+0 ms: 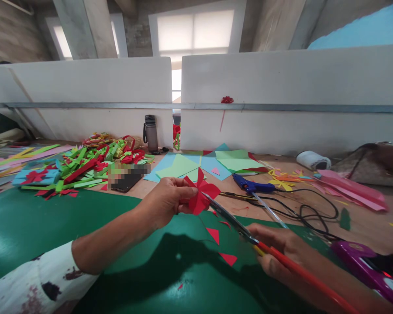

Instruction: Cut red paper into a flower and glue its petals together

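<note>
A red paper flower [201, 194] with pointed petals is pinched between the thumb and fingers of my left hand [170, 196], above the green mat [131, 244]. My right hand [275, 248] grips scissors [237, 226] with long metal blades and orange-red handles. The blade tips reach the flower's right side, near its centre; whether they touch the paper I cannot tell. Below lie red paper scraps [228, 259] on the mat. Part of my right hand is hidden behind the scissor handles.
A blue glue gun [253, 185] with a black cable lies behind my right hand. Coloured paper sheets [180, 165], a dark phone [127, 179] and a pile of green and red strips [85, 163] cover the back. A bottle [150, 133] stands by the white partition; a purple device [363, 261] is at right.
</note>
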{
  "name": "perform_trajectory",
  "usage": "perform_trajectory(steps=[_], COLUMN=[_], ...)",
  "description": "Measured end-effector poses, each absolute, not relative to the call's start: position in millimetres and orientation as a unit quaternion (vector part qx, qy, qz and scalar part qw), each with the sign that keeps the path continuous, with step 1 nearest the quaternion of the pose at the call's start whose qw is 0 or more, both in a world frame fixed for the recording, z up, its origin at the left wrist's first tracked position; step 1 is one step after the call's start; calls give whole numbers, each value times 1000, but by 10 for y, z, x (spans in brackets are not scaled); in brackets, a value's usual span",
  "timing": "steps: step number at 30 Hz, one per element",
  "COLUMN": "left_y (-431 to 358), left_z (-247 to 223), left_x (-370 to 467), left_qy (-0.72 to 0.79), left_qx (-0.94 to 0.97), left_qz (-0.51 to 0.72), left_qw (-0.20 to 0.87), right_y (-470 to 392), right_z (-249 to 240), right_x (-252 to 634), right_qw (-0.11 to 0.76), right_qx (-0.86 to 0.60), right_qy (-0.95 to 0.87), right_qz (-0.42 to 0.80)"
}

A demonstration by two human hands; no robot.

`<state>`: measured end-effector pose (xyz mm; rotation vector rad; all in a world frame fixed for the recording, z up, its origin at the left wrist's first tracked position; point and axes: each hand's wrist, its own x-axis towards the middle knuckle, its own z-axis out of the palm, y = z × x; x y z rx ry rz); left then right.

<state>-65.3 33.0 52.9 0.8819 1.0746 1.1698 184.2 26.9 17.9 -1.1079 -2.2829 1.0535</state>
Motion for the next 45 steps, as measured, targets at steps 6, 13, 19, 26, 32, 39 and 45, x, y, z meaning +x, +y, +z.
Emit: perform_trajectory(steps=[6,13,19,26,32,39,45], left_y=[347,343,347,347,335,336,354], left_z=[504,486,496,495,495,496,470], left_x=[-666,-676,-677,-675,-659,-660,-680], left_qy=[458,463,453,455,458,461,452], left_qx=[390,393,398,395,395,396,397], left_qz=[511,510,508,507,507,506,504], left_qw=[614,609,615,617,614,613,619], right_y=[252,248,272,237,248,235,258], right_z=[228,242,220,243,232,222,152], right_x=[1819,1813,1793,1811,1796,1817,1816], right_qw=[172,179,191,181,203,215,201], right_qx=[-394,-395,-379,-377,-363,-370,-380], right_qy=[-836,-825,-842,-850,-850,-842,-829], right_qz=[342,362,334,320,322,327,358])
